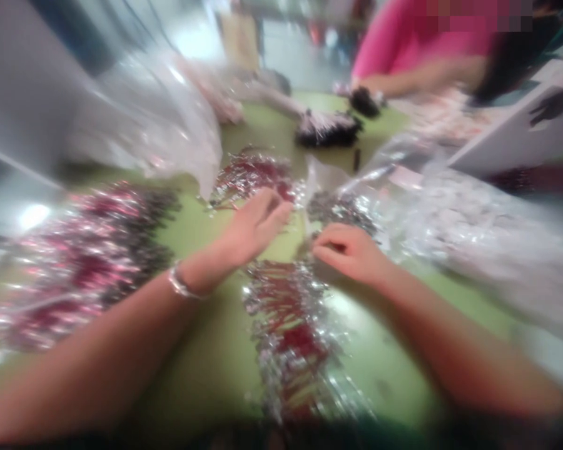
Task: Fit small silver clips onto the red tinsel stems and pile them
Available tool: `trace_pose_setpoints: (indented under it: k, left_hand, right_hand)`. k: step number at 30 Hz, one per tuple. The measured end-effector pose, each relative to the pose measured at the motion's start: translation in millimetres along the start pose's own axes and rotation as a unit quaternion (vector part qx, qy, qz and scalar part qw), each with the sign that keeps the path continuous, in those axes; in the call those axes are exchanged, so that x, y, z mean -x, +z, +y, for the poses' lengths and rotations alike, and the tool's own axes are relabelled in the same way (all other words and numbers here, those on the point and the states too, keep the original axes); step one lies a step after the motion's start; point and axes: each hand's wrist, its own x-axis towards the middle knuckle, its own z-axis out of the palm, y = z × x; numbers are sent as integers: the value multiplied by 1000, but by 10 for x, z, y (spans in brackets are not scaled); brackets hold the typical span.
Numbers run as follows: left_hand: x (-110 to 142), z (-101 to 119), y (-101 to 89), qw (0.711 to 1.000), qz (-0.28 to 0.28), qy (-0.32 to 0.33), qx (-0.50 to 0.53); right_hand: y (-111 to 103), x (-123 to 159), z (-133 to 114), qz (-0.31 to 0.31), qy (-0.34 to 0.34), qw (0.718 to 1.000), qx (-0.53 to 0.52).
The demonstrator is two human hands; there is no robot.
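Note:
The picture is smeared by motion. My left hand (258, 222), with a bracelet (181, 281) at the wrist, reaches to the near edge of a pile of red pieces with shiny silvery ends (253, 172). Its fingers look stretched out and apart. Beside it, my right hand (344, 250) is closed in a pinch, and what its fingertips hold is too blurred to tell. Just beyond that hand lies a heap of small dark and silvery pieces (347, 209) by clear plastic. Below both hands, a row of red strands with silvery ends (291, 337) runs toward me.
A larger pink and silvery heap with dark ends (89, 262) covers the left of the green table (206, 350). Clear plastic bags (159, 125) stand behind it; a filled bag (478, 219) lies right. A black-tipped white bundle (328, 128) lies near a person in pink (403, 44).

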Motion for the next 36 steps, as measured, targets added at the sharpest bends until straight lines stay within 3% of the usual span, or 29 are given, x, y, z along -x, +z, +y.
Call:
trace_pose_setpoints:
  k: [3,7,9,15,18,22,26,32,36]
  left_hand:
    - [-2,-51,38,998,-48,-2,41]
    - [-8,-81,84,998,-64,5,26]
    - [-6,-54,87,998,-57,5,27]
    - [32,7,106,989,-42,-106,95]
    - [60,-19,152,983,-51,-129,122]
    - [90,-22,206,985,-128,-70,92]
    - [99,20,226,983,-175,-27,55]
    - [109,43,236,984,-174,-16,34]
    - [122,0,245,985,-166,47,-17]
  right_hand:
    - [-85,-14,100,38,33,994,100]
    - [-24,-10,158,-21,18,965,262]
    - [66,-4,141,-19,2,946,325]
    - [190,-25,142,8,-17,918,396]
    - [166,-45,179,36,-1,931,363]
    - [143,-38,134,101,16,977,186]
    - [159,2,24,135,15,989,49]
    - [224,45,-15,135,-35,989,48]
    - [177,47,-23,108,-65,990,57]
